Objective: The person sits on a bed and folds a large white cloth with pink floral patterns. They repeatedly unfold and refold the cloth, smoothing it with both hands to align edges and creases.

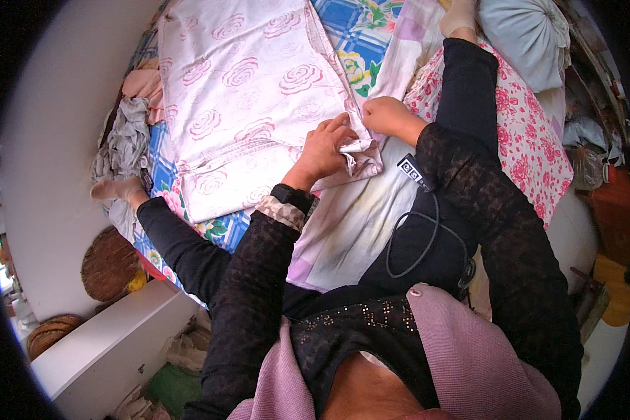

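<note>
A white cloth with pink rose outlines (241, 77), folded in layers, lies spread in front of me. My left hand (323, 148) is closed on its near right corner, where a bunched white edge pokes out below the fingers. Just right of that corner, my right hand (390, 117) is held in a pinch close to the cloth's edge. Whatever its fingertips hold, if anything, is too small to make out. Both forearms wear black lace sleeves, and a black band (294, 199) circles my left wrist.
Beneath lie a blue floral bedsheet (360, 35) and a pale cloth (350, 224). My outstretched legs flank the work. A red-flowered cloth (528, 140) and a stuffed grey-blue bundle (525, 42) are at right. Crumpled grey clothing (122, 140) sits left. A small device (411, 170) trails a cable.
</note>
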A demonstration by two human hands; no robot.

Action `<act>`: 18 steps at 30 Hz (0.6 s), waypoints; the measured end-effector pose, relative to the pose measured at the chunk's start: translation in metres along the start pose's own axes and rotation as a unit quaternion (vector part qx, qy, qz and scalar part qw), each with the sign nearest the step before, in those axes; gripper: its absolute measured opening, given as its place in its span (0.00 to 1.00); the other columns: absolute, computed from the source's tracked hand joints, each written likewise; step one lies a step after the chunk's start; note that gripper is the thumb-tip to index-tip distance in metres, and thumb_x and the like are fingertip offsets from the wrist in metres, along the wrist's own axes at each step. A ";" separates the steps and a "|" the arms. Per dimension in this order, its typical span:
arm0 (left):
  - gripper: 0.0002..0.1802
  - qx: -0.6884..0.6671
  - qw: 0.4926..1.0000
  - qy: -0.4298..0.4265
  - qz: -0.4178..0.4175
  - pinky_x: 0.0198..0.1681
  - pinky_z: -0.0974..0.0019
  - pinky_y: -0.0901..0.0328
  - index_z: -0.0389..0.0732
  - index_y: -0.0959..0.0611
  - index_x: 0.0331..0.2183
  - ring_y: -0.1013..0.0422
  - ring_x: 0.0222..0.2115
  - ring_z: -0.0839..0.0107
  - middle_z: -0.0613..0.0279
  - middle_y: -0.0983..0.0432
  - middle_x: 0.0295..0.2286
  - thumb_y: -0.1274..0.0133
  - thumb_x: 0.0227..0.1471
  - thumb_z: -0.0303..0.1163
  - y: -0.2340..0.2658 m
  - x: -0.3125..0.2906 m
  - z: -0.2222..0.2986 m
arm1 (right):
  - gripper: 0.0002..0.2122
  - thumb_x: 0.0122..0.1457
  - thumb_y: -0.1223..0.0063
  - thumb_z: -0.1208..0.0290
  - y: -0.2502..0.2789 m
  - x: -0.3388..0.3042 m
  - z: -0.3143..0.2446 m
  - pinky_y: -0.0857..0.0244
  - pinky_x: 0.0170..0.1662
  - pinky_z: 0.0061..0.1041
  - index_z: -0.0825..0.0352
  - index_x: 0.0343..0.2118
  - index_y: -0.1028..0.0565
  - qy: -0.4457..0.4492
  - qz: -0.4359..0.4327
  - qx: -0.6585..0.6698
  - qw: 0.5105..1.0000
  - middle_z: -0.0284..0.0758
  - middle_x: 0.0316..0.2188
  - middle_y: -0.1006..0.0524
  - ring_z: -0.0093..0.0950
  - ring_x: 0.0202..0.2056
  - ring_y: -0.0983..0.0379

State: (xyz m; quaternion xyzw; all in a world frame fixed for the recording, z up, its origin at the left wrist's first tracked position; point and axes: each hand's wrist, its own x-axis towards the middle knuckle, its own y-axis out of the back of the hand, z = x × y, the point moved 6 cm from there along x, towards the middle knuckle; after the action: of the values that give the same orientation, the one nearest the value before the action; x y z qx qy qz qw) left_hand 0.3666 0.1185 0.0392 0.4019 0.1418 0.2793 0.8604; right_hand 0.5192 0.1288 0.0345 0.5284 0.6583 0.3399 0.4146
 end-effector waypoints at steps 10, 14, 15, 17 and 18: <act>0.27 -0.008 1.000 -0.011 0.000 0.52 0.55 0.40 0.49 0.22 0.38 0.38 0.50 0.49 0.58 0.39 0.55 0.43 0.27 0.24 0.004 0.005 0.000 | 0.15 0.47 0.54 0.62 0.004 0.000 -0.012 0.32 0.38 0.38 0.68 0.28 0.22 -0.025 -0.066 0.039 0.997 0.44 0.29 0.22 0.40 0.34 0.25; 0.28 -0.060 0.998 0.003 0.015 0.52 0.51 0.41 0.50 0.23 0.41 0.40 0.51 0.50 0.61 0.40 0.55 0.43 0.30 0.28 0.006 0.009 -0.006 | 0.12 0.48 0.54 0.63 -0.006 -0.002 0.003 0.33 0.29 0.32 0.67 0.23 0.23 -0.084 -0.188 0.071 0.976 0.39 0.21 0.23 0.34 0.23 0.26; 0.27 -0.086 0.996 0.010 0.023 0.51 0.49 0.42 0.51 0.23 0.42 0.40 0.52 0.51 0.63 0.40 0.55 0.43 0.32 0.30 0.007 0.012 -0.008 | 0.11 0.48 0.54 0.64 -0.010 -0.001 0.004 0.33 0.25 0.30 0.66 0.21 0.24 -0.096 -0.216 0.089 0.968 0.37 0.17 0.24 0.30 0.17 0.26; 0.30 -0.065 0.998 0.002 -0.008 0.51 0.48 0.42 0.50 0.24 0.45 0.39 0.51 0.50 0.63 0.39 0.55 0.45 0.33 0.29 0.007 0.020 -0.011 | 0.12 0.49 0.55 0.65 -0.005 0.001 -0.001 0.33 0.22 0.30 0.67 0.21 0.24 -0.034 -0.147 0.073 0.986 0.37 0.16 0.24 0.30 0.15 0.28; 0.31 -0.051 0.998 0.014 -0.029 0.51 0.47 0.42 0.49 0.25 0.47 0.39 0.50 0.50 0.63 0.39 0.55 0.46 0.33 0.29 0.005 0.024 -0.013 | 0.12 0.49 0.55 0.65 -0.006 0.001 -0.001 0.33 0.23 0.30 0.67 0.21 0.24 -0.041 -0.145 0.067 0.986 0.38 0.16 0.24 0.30 0.15 0.28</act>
State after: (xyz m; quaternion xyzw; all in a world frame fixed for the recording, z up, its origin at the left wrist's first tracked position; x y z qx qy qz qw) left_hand 0.3779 0.1433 0.0348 0.3491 0.1509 0.2667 0.8856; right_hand 0.5158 0.1284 0.0293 0.4679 0.7315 0.2091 0.4497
